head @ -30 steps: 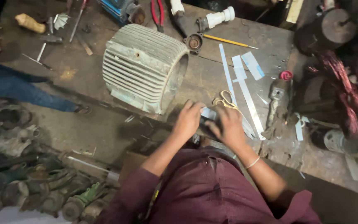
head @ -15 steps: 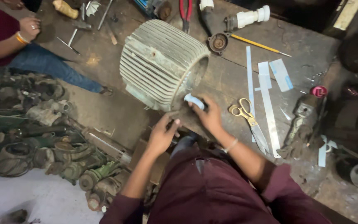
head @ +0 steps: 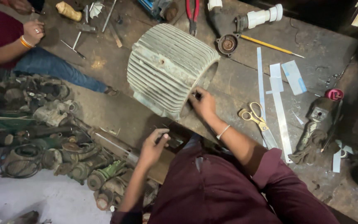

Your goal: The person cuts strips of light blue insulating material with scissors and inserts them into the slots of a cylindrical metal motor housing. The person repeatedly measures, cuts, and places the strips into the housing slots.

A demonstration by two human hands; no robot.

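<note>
- The ribbed motor housing (head: 168, 68) lies on its side on the wooden bench (head: 311, 49), open end facing the person.
- Another person's leg (head: 59, 70) stretches left of the housing.
- The right hand (head: 203, 103) rests at the housing's open rim, fingers curled narrow; whether it pinches anything I cannot tell.
- The left hand (head: 152, 145) hovers below the housing, loosely half-closed, holding nothing visible.
- Yellow-handled scissors (head: 257, 118) lie right of the housing.
- Red pliers (head: 193, 14) lie above it.
</note>
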